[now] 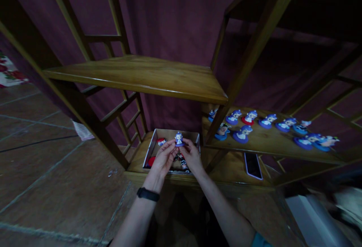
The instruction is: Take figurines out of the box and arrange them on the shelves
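Between both hands I hold a small figurine (178, 139) with purple hair and a white dress, upright on a purple base. My left hand (164, 157) pinches the base from the left, and my right hand (192, 155) grips it from the right. Below them a shallow cardboard box (161, 133) stands on the low shelf. In it lie a red-based figurine (161, 141) at the back left, a red disc (151, 161) at the front left and a dark-and-white figurine (183, 161), partly covered by my hands.
Several figurines stand on the raised right shelf, among them a red-based one (249, 117) and a purple-based one (242, 134). A phone (253, 165) lies on the lower board. A wooden shelf (135, 74) juts out above the box, and wooden posts (223, 103) divide the unit.
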Tool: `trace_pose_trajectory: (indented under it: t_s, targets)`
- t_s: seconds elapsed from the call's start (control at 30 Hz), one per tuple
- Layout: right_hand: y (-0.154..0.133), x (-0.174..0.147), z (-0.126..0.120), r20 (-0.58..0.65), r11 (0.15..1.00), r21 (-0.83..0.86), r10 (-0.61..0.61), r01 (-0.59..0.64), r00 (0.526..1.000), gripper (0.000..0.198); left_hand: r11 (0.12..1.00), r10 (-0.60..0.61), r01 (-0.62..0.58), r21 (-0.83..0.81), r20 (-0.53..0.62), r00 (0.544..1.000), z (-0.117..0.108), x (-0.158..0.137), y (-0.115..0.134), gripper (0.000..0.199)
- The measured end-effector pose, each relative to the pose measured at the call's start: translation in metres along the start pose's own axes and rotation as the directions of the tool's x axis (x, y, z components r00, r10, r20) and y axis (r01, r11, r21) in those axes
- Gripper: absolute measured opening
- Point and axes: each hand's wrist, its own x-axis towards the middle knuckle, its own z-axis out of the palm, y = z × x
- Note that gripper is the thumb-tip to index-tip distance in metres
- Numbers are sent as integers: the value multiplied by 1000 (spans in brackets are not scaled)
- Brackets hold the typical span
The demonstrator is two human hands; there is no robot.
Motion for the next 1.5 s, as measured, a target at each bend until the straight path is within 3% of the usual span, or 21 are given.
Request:
trace_pose_trajectory:
  t_s: [0.63, 1.5]
  targets:
    - [0, -3, 4, -15, 998, -54, -25, 25, 1000, 28, 999, -34, 32, -43, -65, 997, -2, 3, 0, 14]
    - [2, -3, 4, -24, 990, -140, -39, 35, 999, 27, 997, -51, 48, -64, -42, 998, -5, 5, -2, 14]
